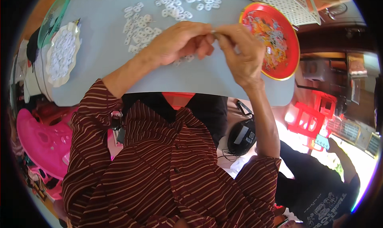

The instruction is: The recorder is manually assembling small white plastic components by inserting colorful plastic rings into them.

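Both hands meet above the middle of the grey desk (99, 48). Left hand (179, 40) — fingers curled, tips pinched on a small pale piece (214, 33) held between the two hands. Right hand (243, 54) — thumb and forefinger closed on the same piece from the other side; the piece is too small to make out its shape. Loose white plastic rings (139, 26) lie scattered on the desk toward its far edge, just beyond the left hand. Red patterned tray (287, 64) sits at the desk's right edge, just beside the right hand. White scalloped dish (60, 56) heaped with more rings at the left edge, well apart from the hands. White perforated basket (279, 2) at the far right corner.
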The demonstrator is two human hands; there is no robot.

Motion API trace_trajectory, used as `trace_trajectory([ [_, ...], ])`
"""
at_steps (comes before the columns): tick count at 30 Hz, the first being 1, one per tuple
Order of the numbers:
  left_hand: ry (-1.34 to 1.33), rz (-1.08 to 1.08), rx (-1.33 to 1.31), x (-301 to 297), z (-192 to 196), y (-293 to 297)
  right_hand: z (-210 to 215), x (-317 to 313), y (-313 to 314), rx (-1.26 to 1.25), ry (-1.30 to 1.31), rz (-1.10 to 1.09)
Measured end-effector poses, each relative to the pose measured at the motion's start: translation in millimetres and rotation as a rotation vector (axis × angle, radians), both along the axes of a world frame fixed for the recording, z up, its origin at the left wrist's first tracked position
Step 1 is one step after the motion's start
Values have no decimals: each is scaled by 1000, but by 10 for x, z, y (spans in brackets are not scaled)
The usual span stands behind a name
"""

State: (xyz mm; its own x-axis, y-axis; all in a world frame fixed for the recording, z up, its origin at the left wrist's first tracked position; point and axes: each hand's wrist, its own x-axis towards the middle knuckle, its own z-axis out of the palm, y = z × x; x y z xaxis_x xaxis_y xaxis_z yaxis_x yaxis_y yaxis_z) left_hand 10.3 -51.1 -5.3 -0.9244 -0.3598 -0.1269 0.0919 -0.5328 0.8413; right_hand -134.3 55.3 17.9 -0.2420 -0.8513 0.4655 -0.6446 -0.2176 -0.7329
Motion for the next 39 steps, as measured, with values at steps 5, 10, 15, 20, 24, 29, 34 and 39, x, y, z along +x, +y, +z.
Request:
trace_trajectory([
  [5,32,-72,59,48,-27,-98,31,-8,48,-78,142,95],
  [10,-88,-1,-20,61,31,-8,78,-455,39,36,163,-107],
  [15,-100,-20,-45,36,5,-9,21,-1143,-82,245,290,-260],
  [20,-113,-26,-57,51,14,-10,-24,-1281,-217,338,430,-171],
  [24,-100,-28,-53,60,20,-14,91,-1240,-249,495,438,-191],
  [29,-139,26,-103,28,79,61,66,-1241,-250,473,505,-122],
  [34,-116,-4,-95,71,38,27,46,-1234,-349,475,668,-111],
  [39,-42,58,-84,32,45,22,106,-1274,-292,491,689,-174],
])
